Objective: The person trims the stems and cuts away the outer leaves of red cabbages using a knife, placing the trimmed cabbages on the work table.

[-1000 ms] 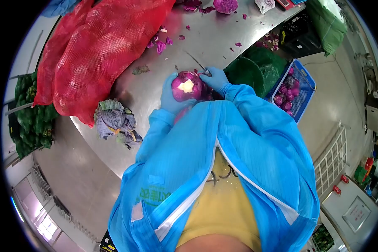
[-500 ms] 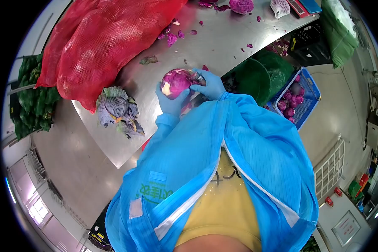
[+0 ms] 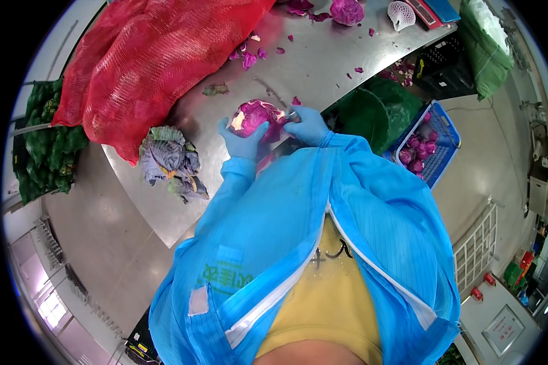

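My left hand [image 3: 242,141], in a blue glove, is wrapped round the near left side of a red cabbage [image 3: 257,118]. A pale cut patch shows on the cabbage's left side. My gloved right hand [image 3: 309,126] is closed at the cabbage's right side, gripping a knife [image 3: 276,93]. Its thin grey blade points up and left past the far side of the cabbage, and the handle is hidden in my fingers. Purple leaf pieces lie partly hidden below my hands. To the left, loose outer cabbage leaves [image 3: 169,159] lie on the metal table [image 3: 146,201].
A big red mesh sack [image 3: 158,67] covers the table's far left. Another red cabbage [image 3: 347,11] and leaf scraps lie at the far side. Right of the table stand a green-lined bin [image 3: 371,115], a blue crate [image 3: 447,137] of small cabbages and a black crate [image 3: 447,67].
My right hand has shifted slightly right, and the knife has swung from the cabbage's right side to point up and left. My left hand and the cabbage have moved a little left.
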Available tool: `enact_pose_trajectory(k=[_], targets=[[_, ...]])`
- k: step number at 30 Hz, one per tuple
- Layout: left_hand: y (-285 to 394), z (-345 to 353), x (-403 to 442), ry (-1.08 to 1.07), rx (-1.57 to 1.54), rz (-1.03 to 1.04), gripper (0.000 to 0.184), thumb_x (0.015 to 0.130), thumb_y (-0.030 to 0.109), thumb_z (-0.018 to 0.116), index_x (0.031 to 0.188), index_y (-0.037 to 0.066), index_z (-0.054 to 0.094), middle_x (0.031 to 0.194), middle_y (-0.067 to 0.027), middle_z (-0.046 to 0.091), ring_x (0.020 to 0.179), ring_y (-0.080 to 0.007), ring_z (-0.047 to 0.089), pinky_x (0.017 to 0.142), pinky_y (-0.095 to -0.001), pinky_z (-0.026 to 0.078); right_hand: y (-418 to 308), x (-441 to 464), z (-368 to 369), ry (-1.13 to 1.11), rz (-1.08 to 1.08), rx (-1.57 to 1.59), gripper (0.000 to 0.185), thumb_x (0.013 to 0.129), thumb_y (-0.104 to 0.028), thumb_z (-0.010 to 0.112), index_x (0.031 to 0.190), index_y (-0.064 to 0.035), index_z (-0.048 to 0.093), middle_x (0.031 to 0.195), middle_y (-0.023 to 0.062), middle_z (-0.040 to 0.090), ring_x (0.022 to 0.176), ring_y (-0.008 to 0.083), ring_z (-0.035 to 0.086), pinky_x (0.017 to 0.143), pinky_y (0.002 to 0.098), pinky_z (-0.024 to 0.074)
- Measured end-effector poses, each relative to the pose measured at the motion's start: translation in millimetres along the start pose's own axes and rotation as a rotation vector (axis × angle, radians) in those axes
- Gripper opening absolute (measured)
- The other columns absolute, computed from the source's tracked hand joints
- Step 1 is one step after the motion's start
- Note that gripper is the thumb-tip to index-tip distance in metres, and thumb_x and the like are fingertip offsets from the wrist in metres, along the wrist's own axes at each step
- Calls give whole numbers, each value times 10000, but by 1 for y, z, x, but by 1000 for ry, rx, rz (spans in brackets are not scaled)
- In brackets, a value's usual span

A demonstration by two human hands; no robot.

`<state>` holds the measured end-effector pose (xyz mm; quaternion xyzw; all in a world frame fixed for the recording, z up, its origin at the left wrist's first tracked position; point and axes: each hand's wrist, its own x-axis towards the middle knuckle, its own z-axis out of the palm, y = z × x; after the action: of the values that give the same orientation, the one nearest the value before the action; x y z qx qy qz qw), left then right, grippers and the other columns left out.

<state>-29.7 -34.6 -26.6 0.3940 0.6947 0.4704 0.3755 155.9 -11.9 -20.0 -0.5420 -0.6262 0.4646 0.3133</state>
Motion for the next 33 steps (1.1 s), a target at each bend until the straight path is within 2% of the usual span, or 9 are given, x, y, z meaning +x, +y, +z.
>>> enact_pose_trajectory(k=[2,8,10,11,12,17,21,24,33], targets=[[5,-10,2,-40,95,5,974,570,260,865,1311,9,284,1259,-156,417,1140,-272,456,951,-379,422,11,2,-13,83,105,366,241,656,-210,643,819,-36,611,722,120,616,643,236,581,618,324,464],[19,-7,1,-285,-327,-186,890,572,199,861,1270,34,334,1205,-144,460,1067,-273,515,866,-356,494,47,-9,-68,286,296,-295,307,700,-261,693,934,-69,642,831,113,651,733,236,629,668,330,493],[14,4,1,-285,-296,-121,872,573,176,860,1260,41,340,1190,-144,463,1060,-264,520,845,-366,513,37,-20,-59,516,80,-554,449,695,-349,735,1025,-73,609,890,121,627,757,240,615,695,344,495],[8,8,5,-289,-207,-77,864,581,174,856,1258,40,337,1195,-146,456,1062,-265,514,850,-371,512,35,-20,-49,529,106,-288,535,707,-407,736,1083,-63,574,924,128,599,771,236,602,718,348,490],[12,12,4,-290,-210,-78,864,581,174,856,1258,40,337,1195,-146,456,1062,-265,514,850,-371,512,22,-20,-41,529,117,-68,596,704,-459,731,1075,-25,559,914,140,595,773,246,599,732,346,485],[22,34,4,-261,-300,-158,853,603,172,843,1261,35,317,1208,-163,435,1077,-268,496,859,-380,504,-22,-21,-2,179,180,-12,873,600,-570,761,1141,19,412,1002,214,577,962,335,589,811,386,467],[24,38,5,-231,-393,-233,867,598,147,843,1265,34,302,1215,-165,429,1083,-286,490,857,-408,503,-17,-15,0,159,206,-180,692,704,-397,738,1174,8,433,1053,213,587,967,353,592,819,395,473],[36,29,0,-255,-420,-243,883,587,142,848,1269,32,298,1222,-163,427,1093,-290,485,866,-413,498,-6,-20,-10,301,33,7,382,768,-236,666,1053,-2,564,908,184,646,820,320,643,729,385,509],[28,19,4,-527,-34,240,971,502,284,890,1272,27,358,1231,-143,453,1137,-263,470,986,-369,396,74,3,-70,593,319,-346,313,759,-260,674,978,-60,574,901,160,645,835,359,612,710,410,496]])
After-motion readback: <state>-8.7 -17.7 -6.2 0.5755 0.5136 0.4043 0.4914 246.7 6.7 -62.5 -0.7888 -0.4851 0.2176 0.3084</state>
